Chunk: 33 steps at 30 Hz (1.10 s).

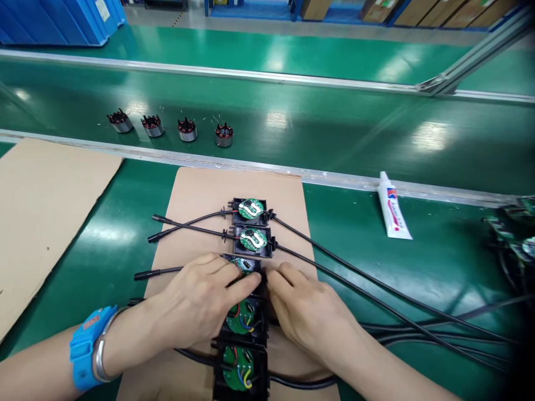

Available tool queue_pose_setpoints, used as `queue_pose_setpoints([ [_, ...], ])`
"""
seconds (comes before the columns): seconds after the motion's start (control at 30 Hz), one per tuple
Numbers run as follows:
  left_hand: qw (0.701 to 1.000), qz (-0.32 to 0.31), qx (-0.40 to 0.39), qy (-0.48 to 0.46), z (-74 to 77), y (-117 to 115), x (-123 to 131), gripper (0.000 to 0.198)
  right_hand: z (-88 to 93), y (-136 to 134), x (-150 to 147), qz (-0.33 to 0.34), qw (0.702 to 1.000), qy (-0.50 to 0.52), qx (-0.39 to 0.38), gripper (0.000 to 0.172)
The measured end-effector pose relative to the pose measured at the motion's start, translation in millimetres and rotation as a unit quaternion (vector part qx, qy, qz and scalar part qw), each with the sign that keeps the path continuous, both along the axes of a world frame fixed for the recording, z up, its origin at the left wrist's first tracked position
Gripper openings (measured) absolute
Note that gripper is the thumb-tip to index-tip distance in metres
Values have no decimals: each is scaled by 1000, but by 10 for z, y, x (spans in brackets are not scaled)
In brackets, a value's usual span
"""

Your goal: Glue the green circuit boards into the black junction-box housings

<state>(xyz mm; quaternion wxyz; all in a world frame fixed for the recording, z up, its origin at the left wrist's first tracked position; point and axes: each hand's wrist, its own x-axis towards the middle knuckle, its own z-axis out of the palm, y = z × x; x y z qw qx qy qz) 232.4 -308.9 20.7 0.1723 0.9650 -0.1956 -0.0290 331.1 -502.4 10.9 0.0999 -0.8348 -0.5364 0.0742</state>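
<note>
A column of black housings with round green circuit boards and black cables lies on a brown cardboard sheet [196,195]. Both hands meet at the third housing [244,263]. My left hand [200,301] has its fingers curled on that housing's left side and covers part of its board. My right hand [307,312] pinches the housing's right edge with bent fingers. Two housings [249,210] [252,240] lie beyond it with flat boards. Two nearer housings [241,320] [237,370] show coloured wires. A blue wrist strap [86,348] and a metal bangle sit on my left wrist.
Several wound motor stators [187,130] stand in a row on the green conveyor belt [334,139] behind a metal rail. A white tube [393,209] lies to the right. More cardboard [42,211] covers the left. Black cables [418,328] trail right toward other parts [516,234]. Blue crates [54,19] stand far left.
</note>
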Motion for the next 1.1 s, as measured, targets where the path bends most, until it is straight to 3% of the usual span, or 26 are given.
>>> queue_pose_setpoints([
  [0.13, 1000, 5, 30, 6, -24, -50, 4, 46, -37, 32, -22, 17, 997, -69, -8, 18],
  [0.3, 999, 12, 51, 14, -18, -74, 0, 50, 52, 0, 93, 28, 999, 11, 32, 20],
  [0.4, 998, 18, 56, -2, -37, -84, -19, 44, 77, -18, 76, 14, 997, 20, 77, 24],
  [0.57, 998, 26, 51, -21, -59, -90, -35, 38, -63, -43, -8, -29, 991, 43, 123, 24],
  [0.7, 998, 17, 52, -24, -58, -77, -37, 41, -131, -62, 21, -10, 995, 7, 96, 23],
  [0.97, 997, 6, 82, 6, -22, -103, -19, 38, 32, 86, -3, 51, 993, -107, -3, 18],
  [1.1, 996, 12, 82, -15, -29, -114, -37, 44, -36, 2, 13, 47, 993, -95, 43, 15],
])
